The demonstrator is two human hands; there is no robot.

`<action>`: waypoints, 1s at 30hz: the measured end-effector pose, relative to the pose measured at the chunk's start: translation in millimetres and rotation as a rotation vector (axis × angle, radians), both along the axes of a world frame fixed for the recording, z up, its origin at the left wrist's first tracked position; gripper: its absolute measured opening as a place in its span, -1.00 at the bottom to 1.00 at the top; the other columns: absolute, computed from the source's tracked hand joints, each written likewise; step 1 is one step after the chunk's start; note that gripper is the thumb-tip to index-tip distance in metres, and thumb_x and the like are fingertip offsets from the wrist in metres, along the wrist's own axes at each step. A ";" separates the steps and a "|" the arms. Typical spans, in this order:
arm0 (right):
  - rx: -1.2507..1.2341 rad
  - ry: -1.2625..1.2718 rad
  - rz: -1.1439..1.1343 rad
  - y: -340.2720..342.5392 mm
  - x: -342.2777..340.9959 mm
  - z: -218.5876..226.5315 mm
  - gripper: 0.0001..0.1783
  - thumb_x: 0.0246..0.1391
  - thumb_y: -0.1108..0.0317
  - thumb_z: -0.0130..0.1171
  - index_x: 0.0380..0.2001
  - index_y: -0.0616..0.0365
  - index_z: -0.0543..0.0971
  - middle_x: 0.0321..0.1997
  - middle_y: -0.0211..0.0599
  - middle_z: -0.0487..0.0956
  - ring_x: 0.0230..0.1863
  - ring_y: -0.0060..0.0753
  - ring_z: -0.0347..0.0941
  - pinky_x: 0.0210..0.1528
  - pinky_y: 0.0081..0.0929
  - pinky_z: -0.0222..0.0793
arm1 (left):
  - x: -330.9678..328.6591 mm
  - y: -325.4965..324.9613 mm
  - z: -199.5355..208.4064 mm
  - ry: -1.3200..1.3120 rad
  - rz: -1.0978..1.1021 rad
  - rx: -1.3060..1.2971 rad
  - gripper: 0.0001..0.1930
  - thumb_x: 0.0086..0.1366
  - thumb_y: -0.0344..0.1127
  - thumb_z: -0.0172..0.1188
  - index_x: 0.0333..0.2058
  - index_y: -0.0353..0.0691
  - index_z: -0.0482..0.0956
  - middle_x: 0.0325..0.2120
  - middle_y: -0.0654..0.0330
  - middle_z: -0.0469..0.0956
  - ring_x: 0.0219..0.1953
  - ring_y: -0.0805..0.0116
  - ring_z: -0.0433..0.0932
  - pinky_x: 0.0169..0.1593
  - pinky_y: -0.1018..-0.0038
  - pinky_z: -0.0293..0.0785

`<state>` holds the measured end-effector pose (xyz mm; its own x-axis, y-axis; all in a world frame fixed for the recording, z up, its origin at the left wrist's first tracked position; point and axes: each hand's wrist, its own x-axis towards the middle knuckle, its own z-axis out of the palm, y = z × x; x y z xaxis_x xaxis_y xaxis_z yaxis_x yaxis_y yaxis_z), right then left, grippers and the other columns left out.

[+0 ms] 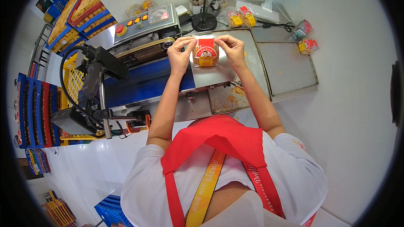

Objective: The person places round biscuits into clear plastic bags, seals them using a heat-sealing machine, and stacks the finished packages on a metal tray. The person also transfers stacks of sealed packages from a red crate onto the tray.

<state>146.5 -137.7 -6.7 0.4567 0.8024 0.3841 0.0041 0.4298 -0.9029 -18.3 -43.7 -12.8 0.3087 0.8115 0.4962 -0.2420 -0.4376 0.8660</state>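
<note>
With the left hand point(180, 54) and right hand point(232, 50), we pinch the packet point(206, 56) by its top corners, presumably keeping its upper edge taut and label uncovered. We have it over the metal plate point(215, 75), beside the blue belt point(143, 82); contact with the plate cannot be told.

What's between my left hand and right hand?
A clear packet with a red label, between left hand and right hand, in the head view.
</note>
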 end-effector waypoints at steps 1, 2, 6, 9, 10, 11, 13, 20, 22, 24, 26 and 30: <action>-0.001 -0.012 -0.003 0.0 0.1 -0.9 -0.89 0.00 0.45 0.27 -0.39 0.26 0.65 -0.38 -0.37 0.63 -0.32 -0.66 0.48 -0.18 -0.68 0.38 | 0.9 1.4 0.1 -0.042 -0.042 -0.063 -0.89 0.10 -0.43 0.31 -0.36 -0.26 0.69 -0.37 0.14 0.64 -0.24 0.44 0.56 -0.10 0.52 0.43; -0.002 -0.024 -0.007 0.1 0.5 -1.7 -0.90 0.00 0.47 0.27 -0.37 0.26 0.64 -0.37 -0.37 0.63 -0.32 -0.67 0.48 -0.19 -0.69 0.38 | 0.8 3.6 0.5 -0.049 -0.086 -0.100 -0.89 0.10 -0.43 0.32 -0.36 -0.27 0.68 -0.36 0.13 0.64 -0.24 0.44 0.56 -0.10 0.52 0.43; -0.006 -0.060 -0.019 0.6 0.8 -4.1 -0.90 0.00 0.49 0.26 -0.36 0.27 0.64 -0.36 -0.38 0.62 -0.32 -0.68 0.49 -0.20 -0.71 0.39 | -1.3 10.0 0.9 -0.089 -0.214 -0.284 -0.87 0.10 -0.45 0.32 -0.35 -0.35 0.66 -0.36 0.10 0.64 -0.27 0.47 0.56 -0.11 0.56 0.44; -0.009 -0.067 -0.029 1.8 1.1 -5.3 -0.91 0.00 0.49 0.27 -0.39 0.27 0.65 -0.36 -0.37 0.63 -0.32 -0.67 0.49 -0.20 -0.70 0.39 | -0.1 9.8 2.1 -0.111 -0.231 -0.409 -0.83 0.10 -0.46 0.33 -0.31 -0.35 0.64 -0.37 0.11 0.63 -0.31 0.49 0.57 -0.12 0.58 0.44; -0.013 -0.075 -0.027 2.6 1.5 -6.1 -0.89 0.00 0.50 0.26 -0.35 0.27 0.63 -0.36 -0.36 0.63 -0.33 -0.67 0.49 -0.21 -0.70 0.39 | 0.0 11.4 2.1 -0.105 -0.229 -0.427 -0.81 0.09 -0.46 0.33 -0.28 -0.36 0.62 -0.38 0.11 0.63 -0.32 0.49 0.57 -0.13 0.59 0.44; -0.017 -0.084 -0.025 3.9 2.1 -6.8 -0.86 0.00 0.51 0.26 -0.31 0.28 0.62 -0.36 -0.35 0.63 -0.33 -0.66 0.50 -0.21 -0.70 0.39 | -0.2 13.2 2.5 -0.098 -0.226 -0.445 -0.78 0.09 -0.47 0.34 -0.25 -0.36 0.60 -0.38 0.12 0.63 -0.33 0.50 0.57 -0.14 0.59 0.44; -0.014 -0.061 -0.043 4.7 0.0 -2.9 -0.78 0.00 0.52 0.25 -0.23 0.28 0.58 -0.37 -0.33 0.63 -0.33 -0.66 0.50 -0.21 -0.69 0.39 | -3.0 16.2 9.6 -0.108 -0.262 -0.501 -0.71 0.08 -0.47 0.35 -0.20 -0.34 0.55 -0.39 0.15 0.63 -0.34 0.50 0.57 -0.16 0.59 0.44; -0.034 -0.122 -0.075 1.6 -4.9 10.3 -0.58 -0.01 0.56 0.25 -0.06 0.25 0.37 -0.43 -0.34 0.60 -0.33 -0.64 0.50 -0.19 -0.67 0.36 | -21.3 27.4 20.2 0.076 -0.366 -0.583 -0.63 0.05 -0.46 0.36 -0.14 -0.30 0.50 -0.40 0.17 0.63 -0.33 0.55 0.56 -0.16 0.62 0.42; 0.006 -0.173 -0.097 -6.1 -11.8 16.5 -0.59 -0.02 0.53 0.26 -0.12 0.21 0.34 -0.47 -0.38 0.59 -0.35 -0.65 0.48 -0.19 -0.65 0.34 | -31.5 19.0 24.9 0.110 -0.350 -0.518 -0.66 0.07 -0.47 0.35 -0.15 -0.28 0.50 -0.42 0.18 0.63 -0.32 0.57 0.56 -0.15 0.63 0.41; 0.093 -0.233 -0.146 -20.7 -17.6 23.6 -0.60 -0.05 0.48 0.29 -0.19 0.16 0.31 -0.52 -0.42 0.58 -0.37 -0.68 0.46 -0.19 -0.63 0.31 | -42.9 -3.5 51.7 0.134 -0.351 -0.442 -0.76 0.07 -0.50 0.33 -0.28 -0.26 0.49 -0.46 0.22 0.63 -0.38 0.59 0.56 -0.22 0.64 0.44; 0.031 -0.320 -0.146 -29.4 -19.4 39.1 -0.59 -0.06 0.47 0.30 -0.25 0.13 0.27 -0.53 -0.39 0.57 -0.37 -0.62 0.47 -0.18 -0.55 0.33 | -55.1 -12.5 61.6 0.193 -0.381 -0.385 -0.78 0.06 -0.49 0.35 -0.35 -0.24 0.47 -0.48 0.23 0.62 -0.39 0.61 0.55 -0.26 0.65 0.45; -0.129 -0.254 -0.091 3.3 -8.4 28.9 -0.59 -0.11 0.48 0.34 -0.30 0.14 0.27 -0.57 -0.30 0.58 -0.49 -0.60 0.48 -0.35 -0.55 0.35 | -37.9 19.1 47.1 0.465 -0.100 -0.114 -0.78 0.03 -0.48 0.35 -0.47 -0.21 0.42 -0.53 0.27 0.58 -0.41 0.59 0.56 -0.32 0.62 0.48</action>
<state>138.1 -134.4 22.2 0.4318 0.8121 0.3925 0.2703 0.2986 -0.9153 -56.3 -24.6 34.3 0.5561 0.8076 0.1965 0.1461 -0.3277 0.9334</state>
